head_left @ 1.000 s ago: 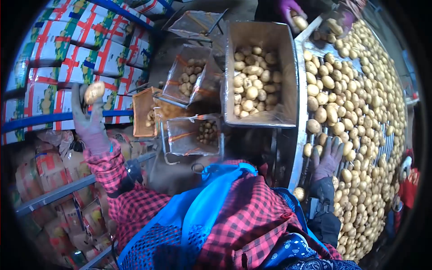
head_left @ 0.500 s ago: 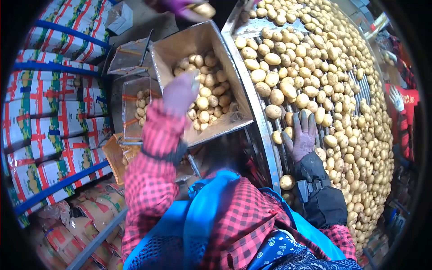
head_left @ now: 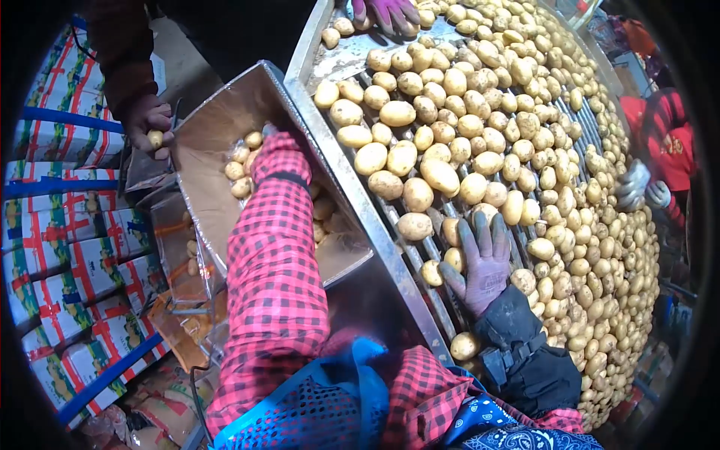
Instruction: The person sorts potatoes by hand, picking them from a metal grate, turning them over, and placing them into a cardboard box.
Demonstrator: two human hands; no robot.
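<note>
My left hand [head_left: 268, 130] reaches down into a lined cardboard box [head_left: 204, 161] holding potatoes [head_left: 238, 171]. The plaid sleeve covers most of this hand, so its fingers and anything in them are hidden. On the roller table [head_left: 444, 311], my gloved right hand [head_left: 486, 274] lies flat with fingers spread. Its fingertips touch or nearly touch loose potatoes [head_left: 452, 231], and nothing is gripped in it.
Another person's bare hand [head_left: 148, 120] holds a potato left of the box. A purple glove [head_left: 386, 10] rests at the table's top end. Grey gloves [head_left: 634, 184] work at the right. Printed cartons [head_left: 64, 304] are stacked on the left; a metal rail [head_left: 379, 236] edges the table.
My left hand has gone deeper into the box, and fewer potatoes show there. The view has shifted. My right hand keeps its spread pose on the rollers. Another person's hand now appears left of the box.
</note>
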